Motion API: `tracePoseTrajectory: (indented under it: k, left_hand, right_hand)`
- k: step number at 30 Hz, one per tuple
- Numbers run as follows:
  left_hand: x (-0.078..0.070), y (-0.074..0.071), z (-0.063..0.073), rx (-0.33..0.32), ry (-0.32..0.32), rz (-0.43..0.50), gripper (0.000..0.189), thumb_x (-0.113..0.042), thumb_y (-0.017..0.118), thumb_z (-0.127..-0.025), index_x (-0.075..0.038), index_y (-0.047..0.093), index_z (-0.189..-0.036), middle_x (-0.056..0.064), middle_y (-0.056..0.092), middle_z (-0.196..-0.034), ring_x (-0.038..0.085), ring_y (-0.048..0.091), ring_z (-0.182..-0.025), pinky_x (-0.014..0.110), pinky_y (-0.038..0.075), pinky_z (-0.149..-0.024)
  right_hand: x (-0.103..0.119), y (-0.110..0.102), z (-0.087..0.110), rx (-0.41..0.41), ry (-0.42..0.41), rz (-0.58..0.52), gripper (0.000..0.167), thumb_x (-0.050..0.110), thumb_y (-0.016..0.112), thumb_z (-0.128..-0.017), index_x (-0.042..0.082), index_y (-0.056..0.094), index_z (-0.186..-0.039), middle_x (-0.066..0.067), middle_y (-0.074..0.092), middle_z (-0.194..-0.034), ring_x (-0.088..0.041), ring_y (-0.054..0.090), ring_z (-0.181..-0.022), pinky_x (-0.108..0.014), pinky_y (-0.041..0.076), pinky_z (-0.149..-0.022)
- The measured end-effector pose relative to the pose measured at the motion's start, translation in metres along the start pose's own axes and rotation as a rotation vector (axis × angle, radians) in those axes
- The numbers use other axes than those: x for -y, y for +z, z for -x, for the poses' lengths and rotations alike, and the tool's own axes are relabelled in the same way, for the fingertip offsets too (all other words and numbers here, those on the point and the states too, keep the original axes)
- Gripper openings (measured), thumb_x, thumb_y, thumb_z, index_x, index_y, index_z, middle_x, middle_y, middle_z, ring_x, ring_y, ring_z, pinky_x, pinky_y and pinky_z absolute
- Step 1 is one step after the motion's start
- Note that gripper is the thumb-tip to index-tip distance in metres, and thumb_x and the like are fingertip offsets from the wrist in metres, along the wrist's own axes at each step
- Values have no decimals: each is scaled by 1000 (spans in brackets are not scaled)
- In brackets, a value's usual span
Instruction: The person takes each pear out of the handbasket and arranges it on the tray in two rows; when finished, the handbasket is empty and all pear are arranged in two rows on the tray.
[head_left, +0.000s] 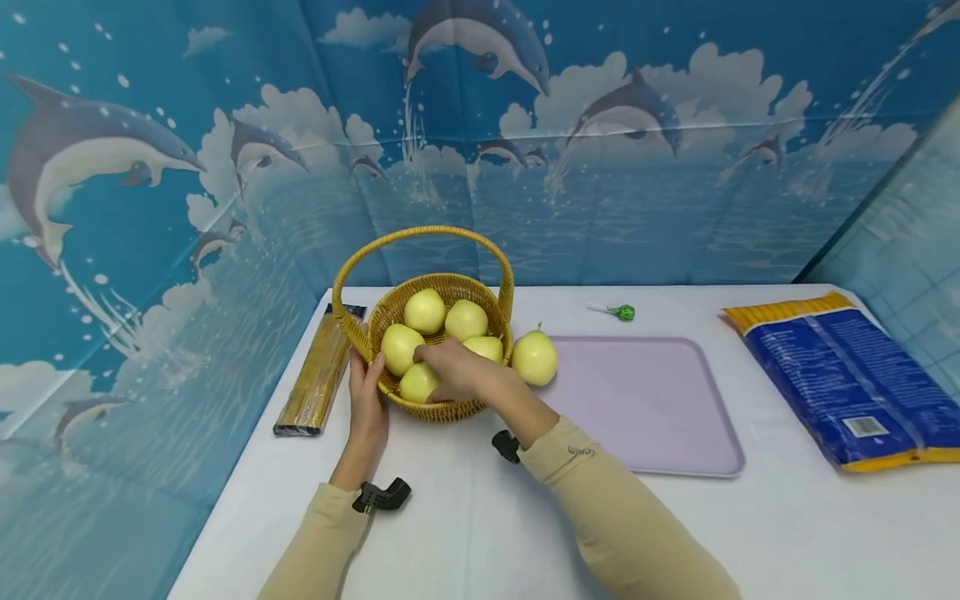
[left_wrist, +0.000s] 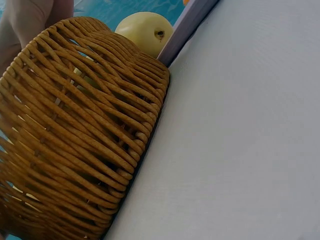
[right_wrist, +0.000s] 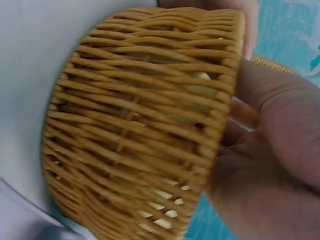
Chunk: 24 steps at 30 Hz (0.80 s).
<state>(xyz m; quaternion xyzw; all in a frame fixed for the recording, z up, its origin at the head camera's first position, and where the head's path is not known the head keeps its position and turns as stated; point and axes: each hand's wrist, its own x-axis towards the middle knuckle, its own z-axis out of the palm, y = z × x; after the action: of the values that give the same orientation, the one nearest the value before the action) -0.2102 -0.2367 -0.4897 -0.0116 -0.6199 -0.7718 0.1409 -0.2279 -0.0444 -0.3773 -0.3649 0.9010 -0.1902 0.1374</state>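
Observation:
A woven wicker basket (head_left: 450, 412) with a tall arched handle stands on the white table and contains several yellow-green pears (head_left: 424, 312). Along its left side, my left hand (head_left: 367, 400) holds the basket, thumb by the rim and fingers on the outer wall. My right hand (head_left: 461, 371) reaches in over the near rim, its fingers curled on a pear (head_left: 417, 383) at the front. From the right wrist view, the right hand (right_wrist: 280, 145) sits at the rim, its fingertips hidden behind the weave (right_wrist: 135, 110). One more pear (head_left: 535, 358) is outside, against the basket's right.
A pale purple tray (head_left: 645, 408) lies right of the basket, beside the outer pear. Behind it is a small green-headed item (head_left: 622, 312) on a white stick. A blue and yellow bag (head_left: 855, 392) lies far right; a flat golden package (head_left: 318, 375) is at left.

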Motion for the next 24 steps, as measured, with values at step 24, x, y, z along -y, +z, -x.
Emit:
tracePoseTrajectory:
  k: [24]
  left_hand:
    - [1, 0, 0, 13, 19, -6, 60, -23, 43, -113, -28, 23, -168, -3, 26, -173, 16, 27, -159, 34, 23, -130]
  right_hand:
    - [-13, 7, 32, -280, -42, -354, 66, 31, 80, -95, 9, 52, -150, -9, 64, -143, -30, 63, -127, -47, 52, -106]
